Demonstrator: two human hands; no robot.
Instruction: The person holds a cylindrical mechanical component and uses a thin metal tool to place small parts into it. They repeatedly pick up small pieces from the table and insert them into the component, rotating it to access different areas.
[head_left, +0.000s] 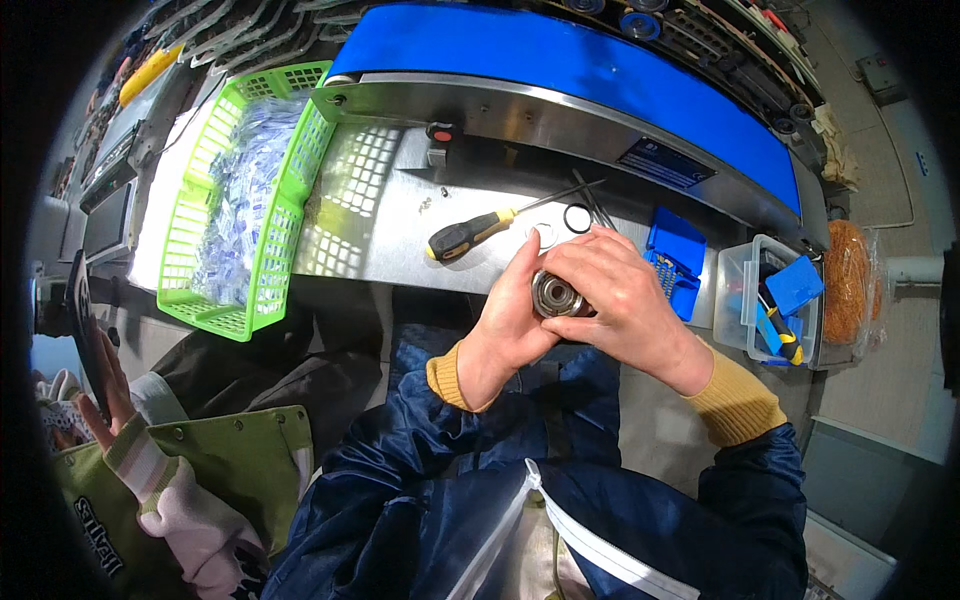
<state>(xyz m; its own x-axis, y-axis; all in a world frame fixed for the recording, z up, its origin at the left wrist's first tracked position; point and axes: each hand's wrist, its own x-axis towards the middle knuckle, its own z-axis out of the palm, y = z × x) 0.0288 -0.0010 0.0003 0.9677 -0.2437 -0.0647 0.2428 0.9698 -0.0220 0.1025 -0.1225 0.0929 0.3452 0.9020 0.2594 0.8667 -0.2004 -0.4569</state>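
Close in front of my body, a round metal part with a bearing-like end [556, 295] is held between my two hands. My left hand [505, 318] is closed against its left side, thumb pointing up. From the right, my right hand [630, 302] wraps over the top and side, hiding much of the part. Just beyond them on the metal table lie a yellow-and-black screwdriver [466, 235], a black ring [577, 218] and a pale ring [543, 235]. A thin dark pointed tool [596, 205] lies behind the right hand.
A blue belt conveyor [570, 70] spans the back. At left stands a green basket [268, 265] of small clear packets. Right are a blue bit case [680, 270] and a clear tool box [737, 285]. A co-worker's hand [118, 390] holds a dark flat device at far left.
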